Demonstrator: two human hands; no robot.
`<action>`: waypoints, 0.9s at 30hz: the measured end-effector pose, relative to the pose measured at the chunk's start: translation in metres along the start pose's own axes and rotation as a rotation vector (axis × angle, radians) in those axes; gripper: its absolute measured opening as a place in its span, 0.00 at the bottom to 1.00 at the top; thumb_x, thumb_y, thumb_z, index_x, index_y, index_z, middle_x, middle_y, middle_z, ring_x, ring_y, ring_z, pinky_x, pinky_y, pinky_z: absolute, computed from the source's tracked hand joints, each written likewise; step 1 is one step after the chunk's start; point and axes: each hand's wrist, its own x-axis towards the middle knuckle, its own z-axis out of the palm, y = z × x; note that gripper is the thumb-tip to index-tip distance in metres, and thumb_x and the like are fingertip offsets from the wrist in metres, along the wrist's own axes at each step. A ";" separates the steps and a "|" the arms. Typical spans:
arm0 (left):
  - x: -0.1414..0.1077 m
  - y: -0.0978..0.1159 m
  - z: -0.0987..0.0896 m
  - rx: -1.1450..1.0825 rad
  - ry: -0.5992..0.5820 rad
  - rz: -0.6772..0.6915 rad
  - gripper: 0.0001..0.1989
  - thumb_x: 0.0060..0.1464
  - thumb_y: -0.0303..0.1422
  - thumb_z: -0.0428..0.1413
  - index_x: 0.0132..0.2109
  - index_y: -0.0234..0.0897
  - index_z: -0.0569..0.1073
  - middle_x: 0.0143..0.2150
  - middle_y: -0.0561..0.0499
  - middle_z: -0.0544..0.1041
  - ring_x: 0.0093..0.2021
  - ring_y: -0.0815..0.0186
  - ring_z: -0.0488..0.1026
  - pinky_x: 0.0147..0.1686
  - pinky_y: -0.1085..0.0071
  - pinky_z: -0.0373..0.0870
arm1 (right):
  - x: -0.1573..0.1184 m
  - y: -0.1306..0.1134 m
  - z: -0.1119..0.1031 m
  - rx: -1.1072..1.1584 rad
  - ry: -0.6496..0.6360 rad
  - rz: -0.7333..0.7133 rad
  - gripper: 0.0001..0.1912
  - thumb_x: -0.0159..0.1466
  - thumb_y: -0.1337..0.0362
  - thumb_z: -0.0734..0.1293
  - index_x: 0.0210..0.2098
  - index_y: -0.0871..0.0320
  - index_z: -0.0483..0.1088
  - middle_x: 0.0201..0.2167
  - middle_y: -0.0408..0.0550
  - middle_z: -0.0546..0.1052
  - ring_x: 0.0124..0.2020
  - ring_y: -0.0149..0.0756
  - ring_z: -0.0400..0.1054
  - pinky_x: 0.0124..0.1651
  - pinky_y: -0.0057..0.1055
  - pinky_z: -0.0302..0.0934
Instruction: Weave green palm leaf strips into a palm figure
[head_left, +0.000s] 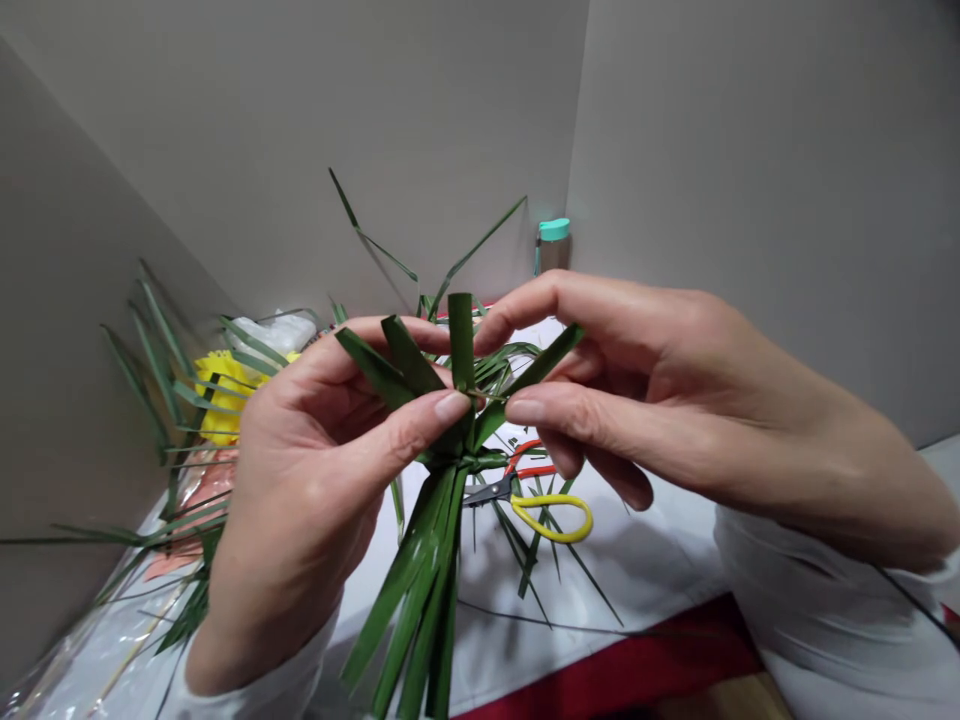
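A bundle of long green leaf strips [420, 580] is held up in front of me, bound near its middle, with short cut ends fanning out at the top. My left hand [330, 440] grips it, thumb pressed at the point where the short ends meet. From the right, my right hand [622, 390] pinches a thin strand at that same spot between thumb and fingers. Behind the bundle lie scissors [517, 490] with one red and one yellow handle, blades partly hidden by the leaves.
Loose leaf bits and more leaves lie on the white cloth [645, 570]. To the left are yellow flowers [221, 400], clear plastic and pinkish paper [202, 500]. A bottle with a turquoise lid [554, 232] stands at the back by the grey walls.
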 end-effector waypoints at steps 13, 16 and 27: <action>-0.001 0.002 -0.002 -0.023 -0.041 0.026 0.14 0.56 0.23 0.66 0.45 0.48 0.82 0.44 0.60 0.84 0.46 0.69 0.81 0.48 0.81 0.78 | -0.003 0.001 0.002 0.166 -0.091 0.025 0.09 0.69 0.61 0.69 0.47 0.52 0.68 0.20 0.34 0.71 0.16 0.26 0.64 0.14 0.19 0.61; -0.001 0.003 -0.003 -0.032 -0.047 -0.004 0.13 0.55 0.24 0.67 0.44 0.47 0.82 0.42 0.58 0.84 0.44 0.68 0.81 0.45 0.80 0.79 | -0.004 0.000 0.003 0.153 -0.073 0.037 0.06 0.69 0.61 0.69 0.42 0.53 0.69 0.22 0.37 0.72 0.15 0.27 0.64 0.13 0.20 0.59; -0.002 0.005 -0.003 -0.047 -0.089 -0.075 0.11 0.54 0.25 0.68 0.43 0.44 0.83 0.40 0.58 0.84 0.41 0.70 0.80 0.43 0.82 0.78 | 0.000 0.002 -0.001 0.185 -0.100 0.067 0.08 0.67 0.61 0.70 0.34 0.56 0.68 0.20 0.37 0.71 0.13 0.24 0.60 0.13 0.19 0.58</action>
